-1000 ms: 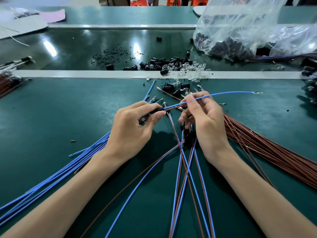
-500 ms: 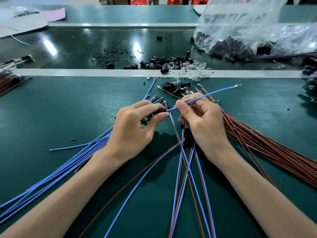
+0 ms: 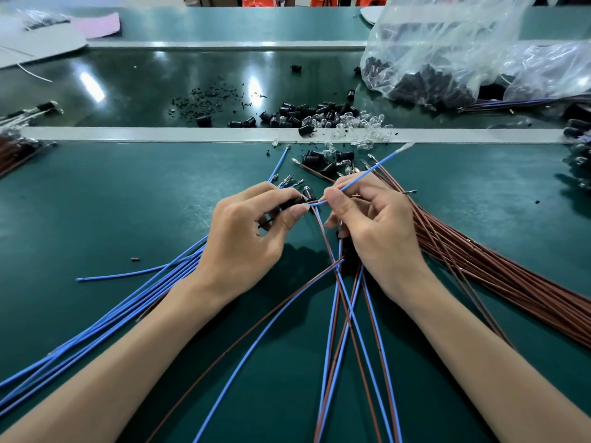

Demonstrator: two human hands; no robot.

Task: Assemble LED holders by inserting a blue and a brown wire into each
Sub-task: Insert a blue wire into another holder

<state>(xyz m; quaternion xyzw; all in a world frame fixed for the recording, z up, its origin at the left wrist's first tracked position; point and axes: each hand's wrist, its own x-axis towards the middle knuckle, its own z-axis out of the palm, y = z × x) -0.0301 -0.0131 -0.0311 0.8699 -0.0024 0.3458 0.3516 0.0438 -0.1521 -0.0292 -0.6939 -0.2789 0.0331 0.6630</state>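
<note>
My left hand (image 3: 246, 238) pinches a small black LED holder (image 3: 292, 203) between thumb and fingers at the table's centre. My right hand (image 3: 374, 225) pinches a blue wire (image 3: 367, 169) close to the holder; its free metal-tipped end points up and to the right. A brown wire (image 3: 323, 231) runs down from the holder between my hands. Finished wire pairs cross under my right wrist. Another black holder (image 3: 308, 193) lies just beyond my left fingertips.
Loose blue wires (image 3: 134, 302) fan out at the left, a brown wire bundle (image 3: 499, 276) at the right. Black holders and clear LEDs (image 3: 323, 118) lie piled beyond the hands. Plastic bags (image 3: 447, 52) of parts sit at the back right.
My right hand has slid along the blue wire toward the holder, and the wire's free end has swung left and shortened. My left hand has stayed in place.
</note>
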